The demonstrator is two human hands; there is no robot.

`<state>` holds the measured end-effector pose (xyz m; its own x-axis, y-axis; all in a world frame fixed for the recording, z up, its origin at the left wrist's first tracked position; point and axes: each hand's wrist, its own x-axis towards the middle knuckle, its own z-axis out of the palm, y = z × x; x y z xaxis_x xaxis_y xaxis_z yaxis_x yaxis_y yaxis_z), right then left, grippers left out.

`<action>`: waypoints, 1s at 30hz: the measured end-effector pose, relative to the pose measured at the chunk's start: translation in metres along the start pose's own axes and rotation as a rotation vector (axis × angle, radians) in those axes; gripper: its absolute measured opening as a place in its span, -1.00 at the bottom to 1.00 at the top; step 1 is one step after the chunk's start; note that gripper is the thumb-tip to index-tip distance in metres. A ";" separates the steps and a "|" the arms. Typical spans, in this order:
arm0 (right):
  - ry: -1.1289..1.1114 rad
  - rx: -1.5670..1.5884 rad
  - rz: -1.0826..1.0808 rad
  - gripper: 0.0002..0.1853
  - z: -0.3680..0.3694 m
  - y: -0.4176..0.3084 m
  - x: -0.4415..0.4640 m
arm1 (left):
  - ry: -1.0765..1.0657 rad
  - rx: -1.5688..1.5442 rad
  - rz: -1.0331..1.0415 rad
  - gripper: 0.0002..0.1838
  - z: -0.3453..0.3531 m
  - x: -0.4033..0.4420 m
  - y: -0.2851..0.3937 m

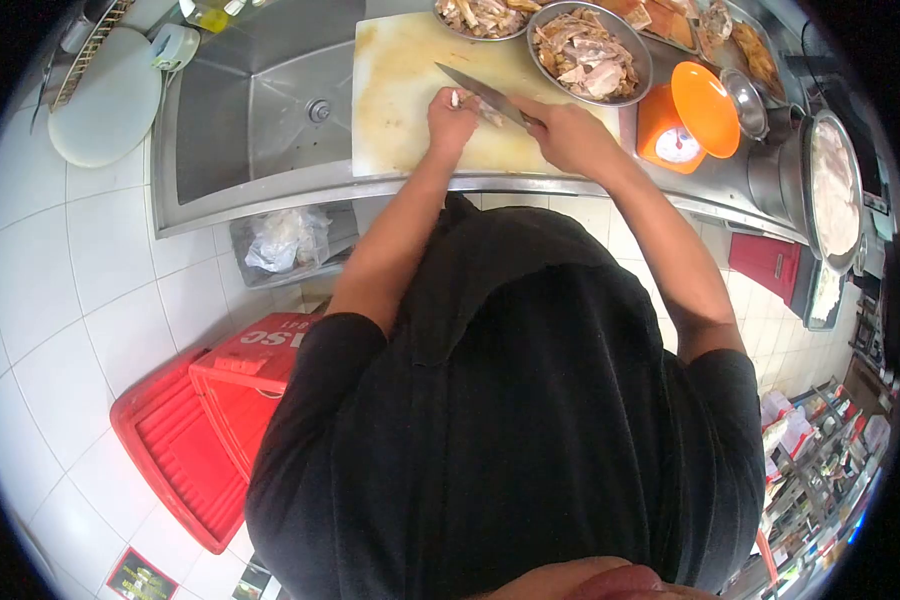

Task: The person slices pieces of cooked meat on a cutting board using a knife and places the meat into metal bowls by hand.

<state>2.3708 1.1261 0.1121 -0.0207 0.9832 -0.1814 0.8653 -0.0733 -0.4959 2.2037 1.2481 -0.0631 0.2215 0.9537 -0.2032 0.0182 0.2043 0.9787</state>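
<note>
My right hand (578, 138) is closed around the handle of a kitchen knife (478, 90), whose blade points left across the cutting board (395, 75). Under the blade lies a small piece of meat (489, 113), pale and partly hidden. My left hand (452, 122) pinches the near end of this piece, with its fingertips close to the blade. Behind the knife stands a metal bowl (646, 75) heaped with sliced cooked meat (585, 55). A second bowl of meat pieces (480, 15) sits at the board's far edge.
An orange kitchen scale (667, 130) with a round pan (705, 108) stands right of the board. Left is a steel sink (260, 120). Farther right, a large pot (778, 165) stands beside a bowl of pale food (832, 185). Red crates (185, 440) sit below on the left.
</note>
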 end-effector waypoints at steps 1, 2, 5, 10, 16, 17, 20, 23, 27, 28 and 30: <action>-0.029 0.003 0.014 -0.45 -0.004 0.000 -0.012 | 0.010 0.009 -0.008 -0.85 -0.001 -0.001 0.000; -0.059 0.004 0.029 -0.45 -0.007 0.000 -0.018 | 0.020 0.017 -0.017 -0.85 -0.001 -0.003 0.000; -0.056 -0.053 0.099 -0.45 0.008 0.001 -0.016 | 0.012 0.000 -0.003 -0.85 0.002 -0.004 0.002; -0.075 -0.033 0.096 -0.43 0.012 0.006 -0.016 | 0.012 0.014 -0.003 -0.84 0.002 -0.003 -0.003; -0.078 -0.034 0.101 -0.32 0.018 0.019 -0.038 | 0.044 0.004 -0.040 -0.81 0.003 -0.007 0.010; -0.078 -0.026 0.115 -0.29 0.030 0.021 -0.032 | 0.045 0.035 -0.051 -0.81 0.002 -0.008 0.014; 0.006 0.071 0.140 -0.23 0.072 0.030 -0.008 | 0.033 0.078 -0.099 -0.82 0.000 -0.009 0.008; -0.006 0.028 0.121 -0.21 0.072 0.038 -0.001 | 0.004 0.113 -0.132 -0.85 -0.007 -0.001 0.012; 0.020 0.062 0.084 -0.23 0.073 0.046 -0.025 | 0.023 0.124 -0.162 -0.87 -0.016 -0.006 0.020; 0.006 0.057 0.105 -0.24 0.072 0.046 -0.034 | 0.028 0.135 -0.155 -0.84 -0.023 -0.007 0.016; -0.017 0.042 0.153 -0.25 0.065 0.048 -0.051 | 0.030 0.152 -0.141 -0.78 -0.032 -0.008 0.007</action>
<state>2.3809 1.0611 0.0422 0.1011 0.9570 -0.2719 0.8373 -0.2295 -0.4963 2.1706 1.2496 -0.0553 0.1775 0.9248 -0.3366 0.1943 0.3024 0.9332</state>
